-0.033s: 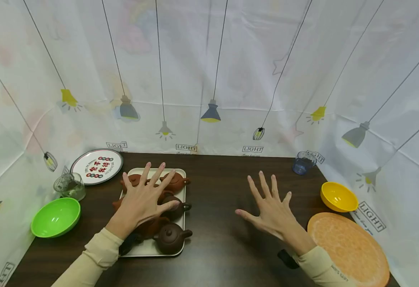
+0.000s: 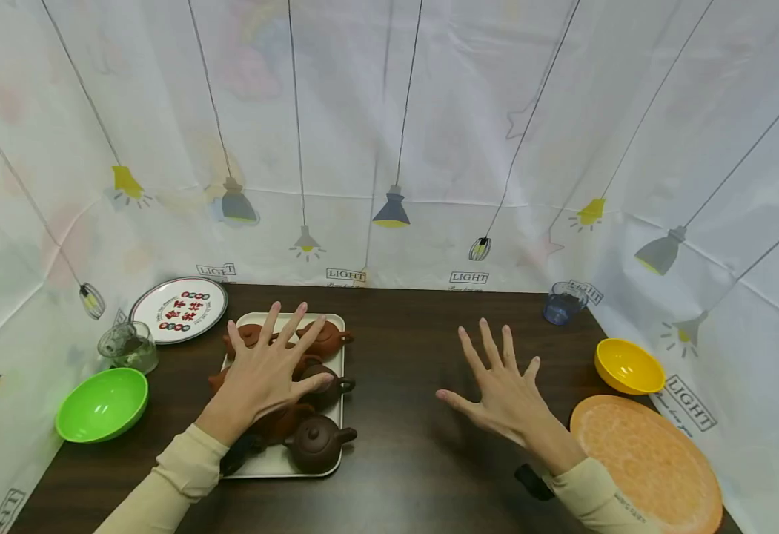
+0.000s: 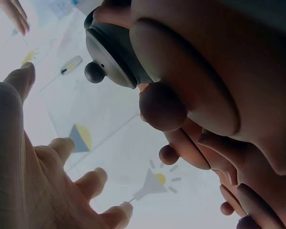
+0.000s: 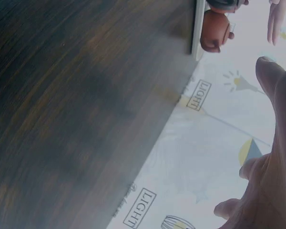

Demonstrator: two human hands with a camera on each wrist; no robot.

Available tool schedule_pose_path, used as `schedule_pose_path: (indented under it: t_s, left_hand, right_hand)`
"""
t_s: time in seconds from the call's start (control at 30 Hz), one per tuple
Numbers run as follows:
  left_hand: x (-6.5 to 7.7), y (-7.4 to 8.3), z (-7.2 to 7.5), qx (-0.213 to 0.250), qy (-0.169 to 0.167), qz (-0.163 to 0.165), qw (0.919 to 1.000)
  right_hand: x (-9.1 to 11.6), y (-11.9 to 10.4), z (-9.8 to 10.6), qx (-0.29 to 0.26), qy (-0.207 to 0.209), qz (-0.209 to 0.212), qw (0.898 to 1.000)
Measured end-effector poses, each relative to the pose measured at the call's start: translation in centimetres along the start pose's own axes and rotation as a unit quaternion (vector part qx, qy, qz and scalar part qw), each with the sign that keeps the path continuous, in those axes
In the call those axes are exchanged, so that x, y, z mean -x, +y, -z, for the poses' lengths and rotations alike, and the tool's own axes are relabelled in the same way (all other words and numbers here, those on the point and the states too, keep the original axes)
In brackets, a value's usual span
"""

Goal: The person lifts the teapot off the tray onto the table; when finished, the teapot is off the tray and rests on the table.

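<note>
At nine o'clock from the table's (image 2: 396,371) middle, my left hand (image 2: 262,372) hovers, fingers spread and empty, above the teapots (image 2: 316,443) on their tray (image 2: 272,467). Toward three, my right hand (image 2: 505,397) hovers likewise. I judge this a ready pose, no handling begun; lifting a teapot would call for lowering and curling my left fingers.

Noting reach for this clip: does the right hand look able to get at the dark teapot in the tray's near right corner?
Probably yes: the right hand is spread and empty, and only bare table shows between it and the teapot.
</note>
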State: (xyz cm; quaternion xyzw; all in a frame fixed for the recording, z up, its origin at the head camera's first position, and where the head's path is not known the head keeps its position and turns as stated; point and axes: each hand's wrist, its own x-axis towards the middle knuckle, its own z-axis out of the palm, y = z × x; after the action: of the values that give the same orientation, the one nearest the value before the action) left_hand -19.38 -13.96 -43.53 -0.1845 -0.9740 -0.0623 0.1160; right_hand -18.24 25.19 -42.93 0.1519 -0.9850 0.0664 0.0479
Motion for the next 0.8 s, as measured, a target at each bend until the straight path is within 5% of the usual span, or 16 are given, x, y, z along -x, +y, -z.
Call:
schedule_pose_path:
  t_s: [0.43, 0.63, 0.8]
  left_hand:
    - [0.5, 0.5, 0.6, 0.011, -0.013, 0.011, 0.9998]
    - [1.4, -0.1, 1.5, 0.045, -0.039, 0.021, 0.9980]
    - [3.6, -2.6, 3.4, 0.099, -0.090, 0.007, 0.9910]
  right_hand:
    - [0.0, -0.8, -0.3, -0.015, -0.008, 0.016, 1.000]
    - [-0.3, -1.4, -0.4, -0.130, -0.017, 0.041, 0.990]
    - [-1.1, -2.6, -0.5, -0.224, -0.016, 0.070, 0.972]
